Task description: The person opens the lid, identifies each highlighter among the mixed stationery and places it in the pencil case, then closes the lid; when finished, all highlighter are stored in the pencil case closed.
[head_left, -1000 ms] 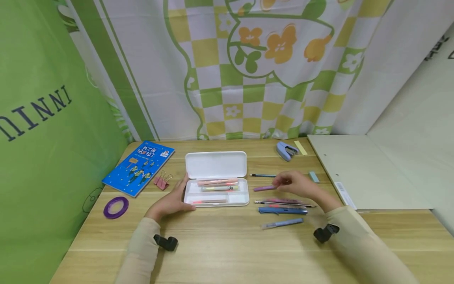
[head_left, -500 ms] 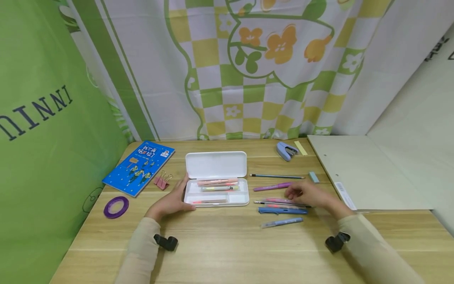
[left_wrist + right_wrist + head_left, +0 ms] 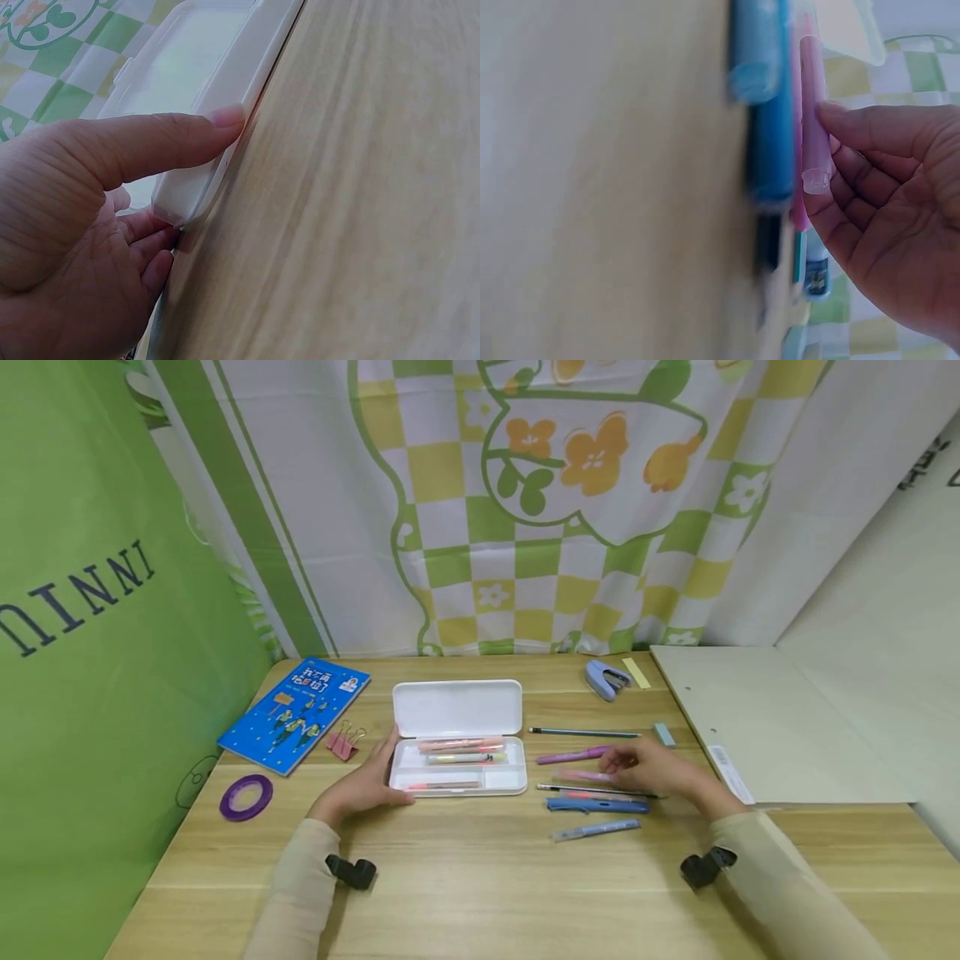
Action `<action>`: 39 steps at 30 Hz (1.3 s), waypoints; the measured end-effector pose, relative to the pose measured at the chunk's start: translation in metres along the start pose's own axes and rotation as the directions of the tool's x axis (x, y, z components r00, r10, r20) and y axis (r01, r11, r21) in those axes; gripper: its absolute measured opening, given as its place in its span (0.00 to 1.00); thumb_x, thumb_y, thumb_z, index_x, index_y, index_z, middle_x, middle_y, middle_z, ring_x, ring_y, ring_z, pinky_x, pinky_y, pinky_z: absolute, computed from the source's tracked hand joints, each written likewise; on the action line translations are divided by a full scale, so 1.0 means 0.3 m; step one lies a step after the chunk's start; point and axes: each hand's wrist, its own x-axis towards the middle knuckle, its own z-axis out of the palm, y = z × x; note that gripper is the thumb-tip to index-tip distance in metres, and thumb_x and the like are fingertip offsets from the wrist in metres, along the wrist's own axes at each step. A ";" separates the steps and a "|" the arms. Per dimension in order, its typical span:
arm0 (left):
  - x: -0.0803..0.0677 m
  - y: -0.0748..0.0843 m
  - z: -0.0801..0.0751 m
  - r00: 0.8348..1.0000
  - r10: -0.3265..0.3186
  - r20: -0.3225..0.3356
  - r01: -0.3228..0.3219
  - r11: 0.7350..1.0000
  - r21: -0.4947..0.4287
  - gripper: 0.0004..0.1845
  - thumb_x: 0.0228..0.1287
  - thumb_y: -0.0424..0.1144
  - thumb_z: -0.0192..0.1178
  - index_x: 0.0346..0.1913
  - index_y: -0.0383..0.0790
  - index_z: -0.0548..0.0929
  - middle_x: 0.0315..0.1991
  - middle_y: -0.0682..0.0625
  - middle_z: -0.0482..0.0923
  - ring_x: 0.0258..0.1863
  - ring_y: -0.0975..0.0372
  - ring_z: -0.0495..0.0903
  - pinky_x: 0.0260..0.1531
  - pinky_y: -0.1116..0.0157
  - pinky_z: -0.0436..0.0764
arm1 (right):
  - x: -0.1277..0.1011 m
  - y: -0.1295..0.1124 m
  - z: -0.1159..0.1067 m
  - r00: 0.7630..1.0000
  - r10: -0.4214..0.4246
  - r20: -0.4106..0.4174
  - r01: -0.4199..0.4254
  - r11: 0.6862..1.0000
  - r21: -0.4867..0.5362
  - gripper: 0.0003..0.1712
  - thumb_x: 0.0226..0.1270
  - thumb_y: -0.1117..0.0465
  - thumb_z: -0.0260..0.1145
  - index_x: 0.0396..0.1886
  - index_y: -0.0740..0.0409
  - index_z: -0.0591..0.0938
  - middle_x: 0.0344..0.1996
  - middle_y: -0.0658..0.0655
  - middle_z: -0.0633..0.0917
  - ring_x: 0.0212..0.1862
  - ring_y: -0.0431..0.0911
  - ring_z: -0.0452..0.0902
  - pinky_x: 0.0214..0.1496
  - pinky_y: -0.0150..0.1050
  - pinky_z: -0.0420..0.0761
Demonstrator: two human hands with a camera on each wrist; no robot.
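My left hand (image 3: pixel 365 785) grips the left end of the white pencil case (image 3: pixel 232 67), its thumb along the front edge and its fingers at the side. The case lies open, with several pens (image 3: pixel 461 745) in its tray. Thumb and fingers of my right hand (image 3: pixel 648 768) pinch a pink marker pen (image 3: pixel 815 112) with a clear end. Around that hand lie a purple pen (image 3: pixel 562 757), a pencil (image 3: pixel 570 789), a blue pen (image 3: pixel 597 806) and a light blue pen (image 3: pixel 596 831). Another pink pen shows partly beside the pencil.
At the left are a blue book (image 3: pixel 292 714), a pink binder clip (image 3: pixel 342 746) and a purple tape roll (image 3: pixel 262 797). Behind the pens sit a dark pencil (image 3: pixel 585 732), an eraser (image 3: pixel 663 735) and a stapler (image 3: pixel 603 679). A pale board (image 3: pixel 780 727) covers the back right.
My right hand has left the purple pen, come toward the front and picked up the pink marker pen, which has shifted slightly away from the pencil. The left hand stays at the case.
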 end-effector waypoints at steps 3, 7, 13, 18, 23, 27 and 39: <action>-0.001 0.000 -0.001 1.000 -0.003 -0.002 0.003 1.000 0.004 0.66 0.49 0.46 0.73 0.74 0.44 0.28 0.74 0.37 0.31 0.72 0.43 0.39 0.68 0.44 0.47 | 0.026 -0.041 0.003 0.999 -0.023 -0.025 0.024 0.999 0.022 0.07 0.61 0.69 0.64 0.39 0.66 0.82 0.33 0.54 0.83 0.35 0.41 0.77 0.36 0.34 0.79; 0.000 0.002 0.000 1.000 -0.003 0.000 0.003 1.000 0.004 0.66 0.49 0.45 0.73 0.74 0.44 0.28 0.74 0.37 0.31 0.72 0.43 0.38 0.68 0.44 0.46 | 0.089 -0.123 0.022 0.999 -0.026 -0.022 0.026 1.000 0.014 0.07 0.62 0.68 0.64 0.40 0.64 0.82 0.34 0.52 0.84 0.36 0.42 0.77 0.37 0.35 0.78; 0.000 0.002 0.001 1.000 -0.003 0.003 0.003 1.000 -0.004 0.66 0.49 0.44 0.73 0.74 0.44 0.27 0.74 0.37 0.30 0.72 0.43 0.36 0.68 0.43 0.45 | 0.223 -0.228 0.114 0.996 -0.089 -0.012 0.089 0.996 0.031 0.08 0.60 0.70 0.66 0.39 0.67 0.82 0.32 0.56 0.83 0.36 0.42 0.76 0.39 0.34 0.78; 0.000 0.003 0.000 1.000 0.009 0.000 -0.009 1.000 -0.004 0.66 0.50 0.44 0.73 0.74 0.43 0.28 0.74 0.37 0.31 0.72 0.43 0.37 0.68 0.44 0.46 | 0.330 -0.309 0.215 0.986 -0.158 0.050 0.155 0.986 0.066 0.07 0.59 0.72 0.65 0.38 0.67 0.83 0.31 0.56 0.83 0.35 0.39 0.76 0.40 0.31 0.79; -0.001 0.006 0.000 1.000 0.006 0.003 -0.005 1.000 -0.018 0.65 0.50 0.43 0.73 0.74 0.44 0.28 0.74 0.37 0.32 0.72 0.43 0.38 0.68 0.44 0.46 | 0.410 -0.352 0.302 0.984 -0.160 0.082 0.154 0.986 0.067 0.06 0.57 0.73 0.66 0.36 0.67 0.83 0.30 0.57 0.84 0.32 0.36 0.75 0.37 0.28 0.78; -0.003 0.007 0.001 1.000 0.002 0.003 -0.002 1.000 -0.024 0.65 0.50 0.43 0.72 0.74 0.44 0.28 0.74 0.37 0.32 0.72 0.43 0.39 0.68 0.44 0.46 | 0.450 -0.360 0.347 0.988 -0.141 0.055 0.141 0.990 0.013 0.06 0.55 0.73 0.67 0.34 0.67 0.84 0.29 0.56 0.84 0.31 0.35 0.75 0.36 0.26 0.77; -0.002 0.006 0.002 1.000 0.003 0.003 -0.003 1.000 -0.028 0.65 0.50 0.43 0.72 0.74 0.44 0.27 0.74 0.37 0.31 0.72 0.43 0.38 0.68 0.44 0.46 | 0.461 -0.357 0.374 0.996 -0.091 0.016 0.091 0.996 -0.008 0.07 0.53 0.72 0.68 0.34 0.65 0.84 0.28 0.56 0.86 0.29 0.32 0.74 0.34 0.25 0.76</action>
